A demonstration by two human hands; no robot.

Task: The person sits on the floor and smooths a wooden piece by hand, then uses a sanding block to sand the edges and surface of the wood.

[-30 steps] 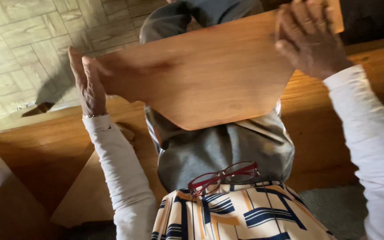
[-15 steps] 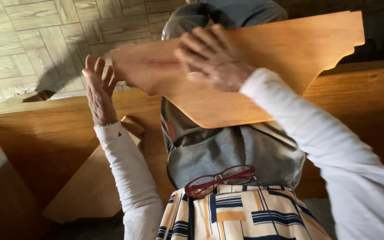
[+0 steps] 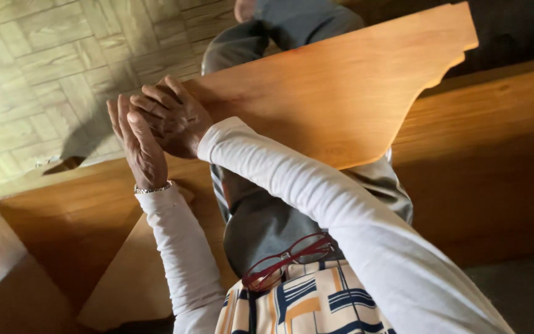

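Observation:
A flat wooden panel with a stepped, curved cut-out along one side lies across my lap. My left hand, a bracelet at its wrist, presses upright against the panel's left end with the fingers straight. My right hand reaches across my body and rests on that same left end. Its fingers curl over the edge and overlap the left hand's fingers. Both arms are in white sleeves.
Red-framed glasses hang at my chest over a patterned top. A long wooden beam runs behind the panel, and another wooden piece lies low at the left. Pale parquet floor shows beyond.
My right hand has travelled from the panel's right end across to its left end, meeting the left hand. The panel has dropped lower and tilted.

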